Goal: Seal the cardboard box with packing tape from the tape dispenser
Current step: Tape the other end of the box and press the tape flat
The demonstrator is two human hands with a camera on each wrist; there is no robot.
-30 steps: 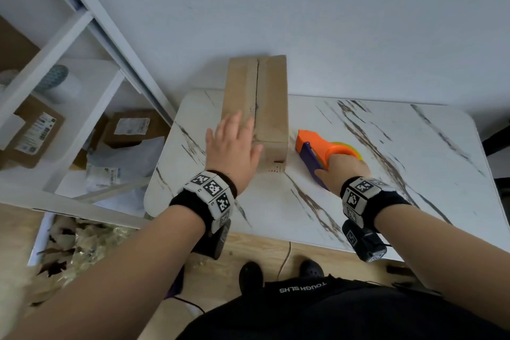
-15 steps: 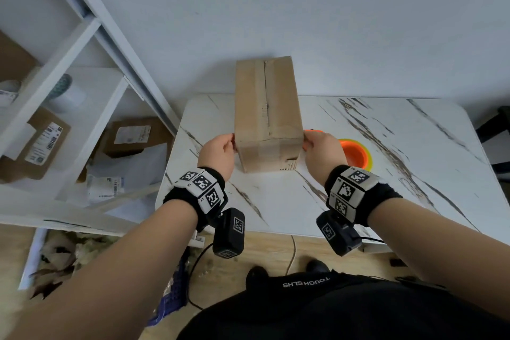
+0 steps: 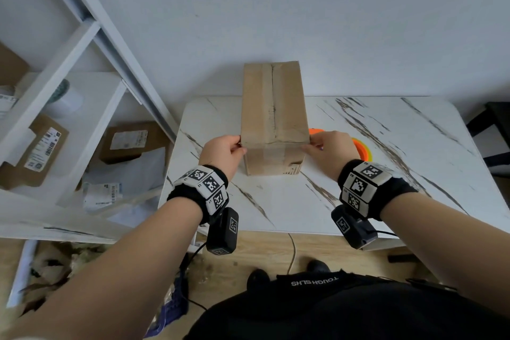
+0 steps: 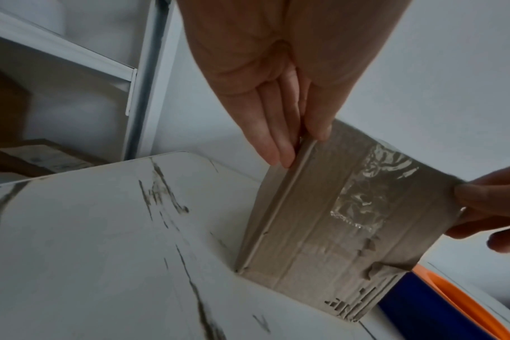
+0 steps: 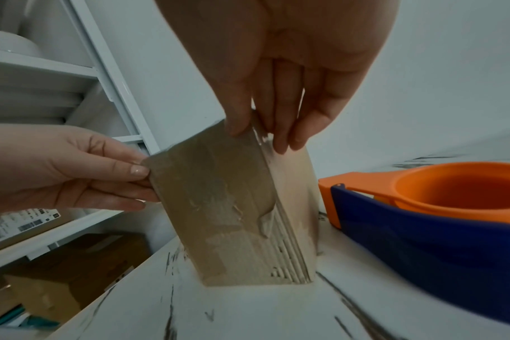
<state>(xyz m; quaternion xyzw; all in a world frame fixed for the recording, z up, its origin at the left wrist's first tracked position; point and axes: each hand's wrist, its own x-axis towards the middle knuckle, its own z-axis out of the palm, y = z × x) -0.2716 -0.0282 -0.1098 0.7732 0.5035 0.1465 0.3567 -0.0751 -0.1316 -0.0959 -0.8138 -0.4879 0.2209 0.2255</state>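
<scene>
Brown cardboard box [image 3: 274,119], tall and narrow, stands on the white marble-patterned table [image 3: 386,174]; left hand [image 3: 222,152] and right hand [image 3: 329,150] pinch its near top corners. It seems light and stiff.

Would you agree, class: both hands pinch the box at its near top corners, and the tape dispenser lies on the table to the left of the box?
One detail is wrong. The tape dispenser lies to the right of the box, not the left, as the right wrist view shows. The rest stands: left hand and right hand pinch the near top corners, and the dispenser lies on the table.
</scene>
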